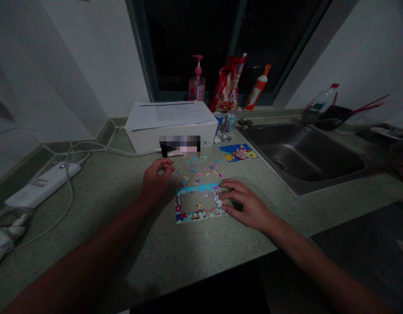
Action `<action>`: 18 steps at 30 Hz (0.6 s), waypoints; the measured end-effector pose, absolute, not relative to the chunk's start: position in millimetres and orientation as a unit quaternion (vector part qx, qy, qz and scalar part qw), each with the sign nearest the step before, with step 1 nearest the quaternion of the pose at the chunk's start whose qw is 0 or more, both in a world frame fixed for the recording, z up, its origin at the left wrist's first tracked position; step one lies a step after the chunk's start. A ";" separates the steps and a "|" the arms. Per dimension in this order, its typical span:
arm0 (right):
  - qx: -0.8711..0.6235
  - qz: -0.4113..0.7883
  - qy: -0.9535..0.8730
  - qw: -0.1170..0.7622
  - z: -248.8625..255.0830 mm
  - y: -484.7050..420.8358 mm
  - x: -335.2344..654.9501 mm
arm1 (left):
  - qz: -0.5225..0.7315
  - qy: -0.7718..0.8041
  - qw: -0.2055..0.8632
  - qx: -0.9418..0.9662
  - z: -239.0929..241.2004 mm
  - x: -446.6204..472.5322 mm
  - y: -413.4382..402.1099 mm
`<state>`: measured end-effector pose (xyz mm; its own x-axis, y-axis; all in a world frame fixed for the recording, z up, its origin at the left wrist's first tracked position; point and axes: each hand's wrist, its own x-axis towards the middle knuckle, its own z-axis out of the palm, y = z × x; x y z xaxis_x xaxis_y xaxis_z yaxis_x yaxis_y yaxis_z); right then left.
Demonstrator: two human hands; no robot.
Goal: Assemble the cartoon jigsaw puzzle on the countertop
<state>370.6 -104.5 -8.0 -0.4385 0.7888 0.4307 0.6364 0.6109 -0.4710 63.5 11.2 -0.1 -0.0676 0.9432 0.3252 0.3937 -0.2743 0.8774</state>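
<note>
Bare forearms reach toward a rectangular, half-built jigsaw frame of blue and multicoloured cardboard pieces, which lies between the hands, its long axis running across them. The right hand lies spread, fingertips touching the frame's right edge, making it the nearer. The left hand curls thumb toward fingers just beyond the frame's left corner; whether it pinches a piece, I cannot tell. Loose puzzle pieces lie scattered ahead of both hands on the speckled green desk, with a bright printed picture card ahead of the right hand.
</note>
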 end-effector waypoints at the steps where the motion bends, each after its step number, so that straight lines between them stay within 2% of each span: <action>1: -0.424 0.121 -0.840 0.318 -8.3 -104.5 370.8 | 0.497 0.535 0.277 0.624 -0.3 63.6 11.5; 18: -0.425 0.118 -0.845 0.301 -7.3 -105.1 370.5 | 0.494 0.533 0.278 0.628 -1.4 63.4 12.2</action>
